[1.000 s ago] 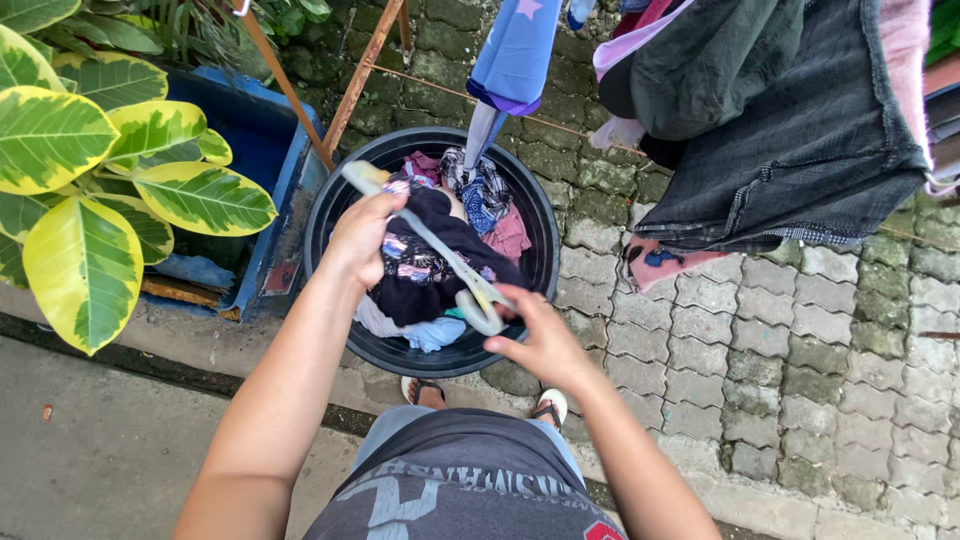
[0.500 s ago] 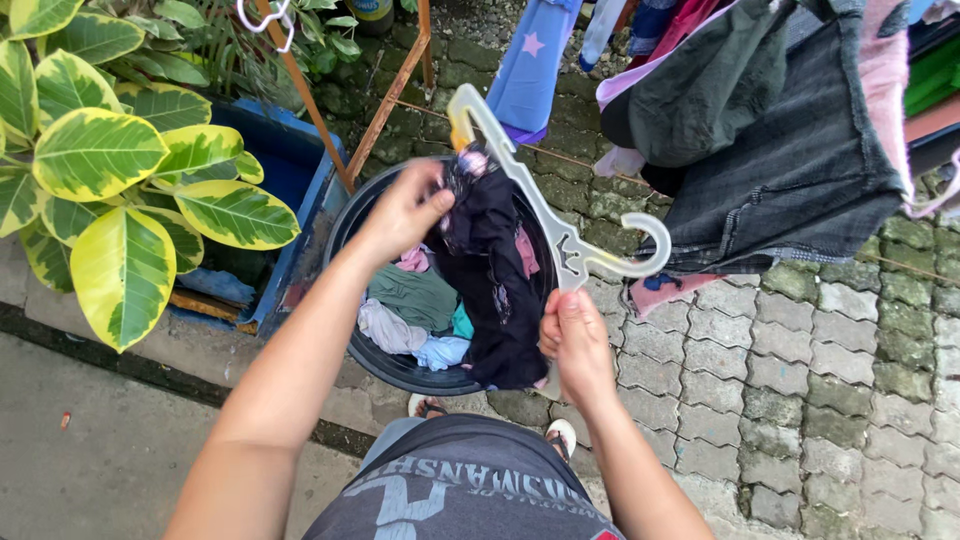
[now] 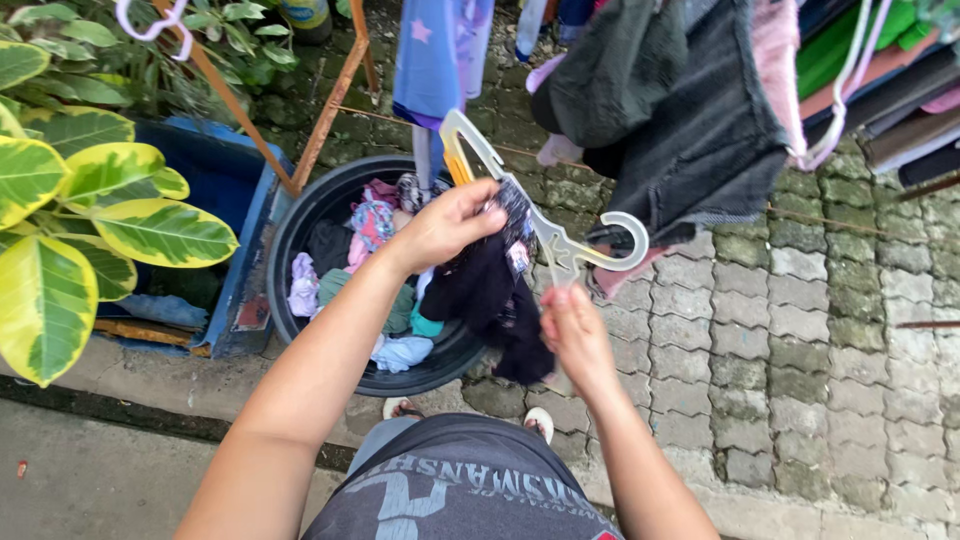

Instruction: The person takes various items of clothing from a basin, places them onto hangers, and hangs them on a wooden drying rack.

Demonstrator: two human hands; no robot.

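My left hand (image 3: 450, 225) grips a dark garment (image 3: 490, 295) together with one arm of a cream plastic hanger (image 3: 540, 225). The garment hangs down from the hanger over the rim of a black round tub (image 3: 290, 235) full of mixed laundry. My right hand (image 3: 572, 335) pinches the garment and the hanger's lower part just below its hook. Both hands are raised above the tub's right side.
Clothes hang on a rack above: a blue piece (image 3: 435, 60), a dark grey top (image 3: 680, 110), pink and green items at the right. A blue bin (image 3: 235, 250) and a plant with big yellow-green leaves (image 3: 90, 220) stand left. Grey paving stones (image 3: 800, 350) lie right.
The hanger and dark garment have been lifted out of the tub and carried up and to the right. My right hand moved down from the hanger's end to below its hook.
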